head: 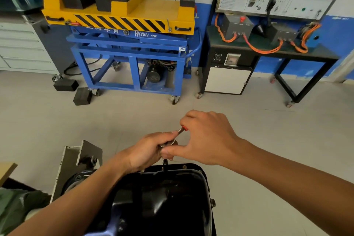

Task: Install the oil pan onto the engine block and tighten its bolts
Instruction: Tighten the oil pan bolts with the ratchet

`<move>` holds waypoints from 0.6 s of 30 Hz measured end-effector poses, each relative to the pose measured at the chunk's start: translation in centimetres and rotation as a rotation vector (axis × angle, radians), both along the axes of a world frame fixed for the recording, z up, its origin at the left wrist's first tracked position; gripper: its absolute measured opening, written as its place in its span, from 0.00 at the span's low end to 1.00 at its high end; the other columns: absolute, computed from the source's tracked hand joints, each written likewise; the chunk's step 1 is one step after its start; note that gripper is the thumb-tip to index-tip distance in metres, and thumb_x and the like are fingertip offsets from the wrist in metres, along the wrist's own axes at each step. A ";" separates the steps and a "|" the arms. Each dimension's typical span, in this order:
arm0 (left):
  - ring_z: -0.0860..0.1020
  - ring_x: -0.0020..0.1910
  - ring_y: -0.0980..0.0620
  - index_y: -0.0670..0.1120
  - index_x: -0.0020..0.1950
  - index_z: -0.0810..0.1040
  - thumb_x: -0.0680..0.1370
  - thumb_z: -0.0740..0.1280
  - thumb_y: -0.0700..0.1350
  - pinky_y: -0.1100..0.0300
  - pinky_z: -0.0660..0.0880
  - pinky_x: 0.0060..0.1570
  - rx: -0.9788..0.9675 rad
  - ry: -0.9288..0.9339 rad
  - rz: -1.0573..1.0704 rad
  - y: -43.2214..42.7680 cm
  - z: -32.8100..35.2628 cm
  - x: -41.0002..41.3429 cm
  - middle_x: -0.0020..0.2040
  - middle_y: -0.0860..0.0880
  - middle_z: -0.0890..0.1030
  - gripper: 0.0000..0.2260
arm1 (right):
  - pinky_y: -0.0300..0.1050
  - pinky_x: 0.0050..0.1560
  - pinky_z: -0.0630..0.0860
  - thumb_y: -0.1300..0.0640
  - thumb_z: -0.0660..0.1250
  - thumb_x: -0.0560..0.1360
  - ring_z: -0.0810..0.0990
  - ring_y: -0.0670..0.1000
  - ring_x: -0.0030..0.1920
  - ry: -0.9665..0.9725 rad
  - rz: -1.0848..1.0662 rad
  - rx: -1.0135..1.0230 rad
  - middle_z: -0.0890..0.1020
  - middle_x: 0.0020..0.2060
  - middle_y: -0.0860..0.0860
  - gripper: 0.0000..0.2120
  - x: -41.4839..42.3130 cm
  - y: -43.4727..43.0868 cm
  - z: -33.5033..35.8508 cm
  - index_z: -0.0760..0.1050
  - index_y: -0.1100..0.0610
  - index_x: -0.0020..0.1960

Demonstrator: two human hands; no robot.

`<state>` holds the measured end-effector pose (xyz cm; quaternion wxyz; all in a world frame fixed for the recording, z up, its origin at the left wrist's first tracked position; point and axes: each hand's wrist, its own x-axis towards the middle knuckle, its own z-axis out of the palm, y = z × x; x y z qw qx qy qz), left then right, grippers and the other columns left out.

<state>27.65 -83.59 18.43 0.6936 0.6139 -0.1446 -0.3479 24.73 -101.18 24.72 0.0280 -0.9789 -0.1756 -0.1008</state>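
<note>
The oil pan [168, 193] is seated at six o'clock. At its twelve o'clock rim a ratchet [181, 130] is stood on the flange, its head clasped by the left hand [147, 151] for steadiness, its handle pinched by the right hand [206, 140], presumably for turning.

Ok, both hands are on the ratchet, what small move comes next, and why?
Probably swing the handle a stroke to tighten: the left hand steadies the ratchet head, the right hand holds its handle, and the socket stands on the far rim of the pan.
</note>
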 end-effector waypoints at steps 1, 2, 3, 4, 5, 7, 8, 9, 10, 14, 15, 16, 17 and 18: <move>0.67 0.31 0.53 0.45 0.30 0.70 0.75 0.63 0.54 0.58 0.69 0.42 0.008 -0.013 -0.007 0.0 -0.1 0.0 0.28 0.49 0.67 0.18 | 0.45 0.34 0.63 0.16 0.50 0.62 0.71 0.50 0.33 -0.002 -0.008 -0.003 0.75 0.36 0.44 0.36 -0.4 0.1 -0.1 0.71 0.48 0.38; 0.66 0.31 0.53 0.46 0.28 0.70 0.76 0.62 0.54 0.58 0.68 0.42 0.014 -0.027 -0.018 0.0 -0.1 0.0 0.28 0.49 0.66 0.19 | 0.45 0.32 0.61 0.16 0.50 0.62 0.69 0.49 0.31 -0.004 -0.017 0.000 0.73 0.34 0.44 0.35 -0.8 0.2 -0.1 0.68 0.48 0.37; 0.65 0.31 0.53 0.48 0.27 0.70 0.77 0.61 0.54 0.58 0.67 0.42 0.018 -0.042 -0.028 0.0 -0.1 0.0 0.28 0.50 0.66 0.19 | 0.44 0.31 0.58 0.16 0.50 0.62 0.67 0.49 0.31 -0.006 -0.029 0.005 0.71 0.33 0.44 0.34 -1.2 0.3 -0.1 0.66 0.47 0.36; 0.65 0.31 0.53 0.49 0.26 0.70 0.77 0.61 0.53 0.57 0.66 0.42 0.019 -0.055 -0.037 0.0 0.0 0.0 0.28 0.50 0.66 0.19 | 0.45 0.31 0.57 0.16 0.50 0.63 0.66 0.49 0.30 -0.008 -0.043 0.008 0.69 0.32 0.43 0.33 -1.5 0.3 0.0 0.64 0.47 0.36; 0.64 0.32 0.53 0.49 0.26 0.70 0.77 0.60 0.53 0.56 0.65 0.42 0.016 -0.065 -0.046 0.1 0.0 0.0 0.28 0.50 0.66 0.19 | 0.45 0.31 0.57 0.16 0.50 0.63 0.66 0.49 0.31 -0.008 -0.056 0.004 0.68 0.32 0.44 0.33 -1.8 0.4 0.0 0.64 0.47 0.36; 0.64 0.32 0.52 0.49 0.27 0.70 0.77 0.61 0.52 0.55 0.64 0.43 0.008 -0.070 -0.064 0.1 0.0 -0.1 0.28 0.49 0.65 0.19 | 0.46 0.31 0.57 0.16 0.49 0.64 0.67 0.50 0.32 0.006 -0.079 -0.014 0.67 0.32 0.44 0.34 -2.5 0.6 0.3 0.64 0.48 0.36; 0.63 0.32 0.52 0.48 0.27 0.70 0.76 0.61 0.52 0.55 0.64 0.42 0.004 -0.066 -0.066 0.1 0.0 -0.2 0.28 0.48 0.65 0.18 | 0.45 0.30 0.56 0.17 0.48 0.64 0.67 0.50 0.31 0.012 -0.091 -0.023 0.67 0.31 0.44 0.34 -2.9 0.7 0.4 0.64 0.48 0.36; 0.64 0.31 0.52 0.48 0.27 0.71 0.76 0.62 0.52 0.55 0.64 0.42 0.001 -0.064 -0.071 0.1 -0.1 -0.2 0.28 0.48 0.65 0.17 | 0.44 0.29 0.54 0.17 0.48 0.64 0.66 0.50 0.30 0.013 -0.105 -0.029 0.67 0.31 0.45 0.34 -3.3 0.9 0.5 0.64 0.49 0.35; 0.64 0.31 0.53 0.48 0.27 0.72 0.75 0.63 0.52 0.55 0.64 0.42 0.004 -0.066 -0.086 0.1 -0.3 -0.3 0.27 0.49 0.66 0.17 | 0.44 0.28 0.53 0.17 0.49 0.65 0.64 0.49 0.29 0.015 -0.124 -0.035 0.67 0.30 0.45 0.34 -3.6 1.0 0.7 0.63 0.49 0.34; 0.66 0.28 0.55 0.50 0.26 0.73 0.72 0.67 0.59 0.64 0.68 0.37 0.061 -0.152 -0.166 0.4 -0.4 -0.2 0.26 0.51 0.68 0.19 | 0.43 0.28 0.53 0.18 0.54 0.66 0.64 0.45 0.28 0.090 -0.200 -0.015 0.68 0.29 0.46 0.32 -4.9 1.9 1.4 0.62 0.49 0.31; 0.67 0.27 0.56 0.50 0.26 0.73 0.72 0.66 0.60 0.66 0.69 0.35 0.084 -0.190 -0.184 0.5 -0.3 -0.2 0.26 0.51 0.69 0.19 | 0.43 0.28 0.54 0.19 0.55 0.66 0.65 0.45 0.28 0.111 -0.222 -0.009 0.69 0.29 0.47 0.32 -5.2 2.1 1.6 0.63 0.49 0.31; 0.68 0.27 0.56 0.50 0.26 0.74 0.71 0.66 0.61 0.65 0.69 0.36 0.110 -0.219 -0.197 0.5 -0.1 -0.2 0.26 0.51 0.70 0.20 | 0.43 0.28 0.54 0.19 0.55 0.66 0.66 0.46 0.29 0.128 -0.243 -0.007 0.70 0.29 0.47 0.32 -5.5 2.3 1.7 0.63 0.49 0.31; 0.68 0.28 0.55 0.49 0.27 0.74 0.71 0.65 0.62 0.61 0.68 0.40 0.141 -0.242 -0.209 0.5 -0.2 -0.1 0.27 0.51 0.70 0.20 | 0.43 0.28 0.55 0.20 0.55 0.66 0.67 0.46 0.29 0.140 -0.261 -0.007 0.70 0.29 0.47 0.32 -5.8 2.5 1.7 0.64 0.49 0.31; 0.68 0.29 0.54 0.50 0.27 0.74 0.71 0.65 0.63 0.57 0.67 0.42 0.171 -0.263 -0.222 0.5 -0.3 -0.1 0.27 0.50 0.70 0.21 | 0.43 0.27 0.56 0.20 0.56 0.66 0.67 0.46 0.29 0.152 -0.276 -0.005 0.70 0.29 0.47 0.32 -6.1 2.7 1.7 0.64 0.50 0.30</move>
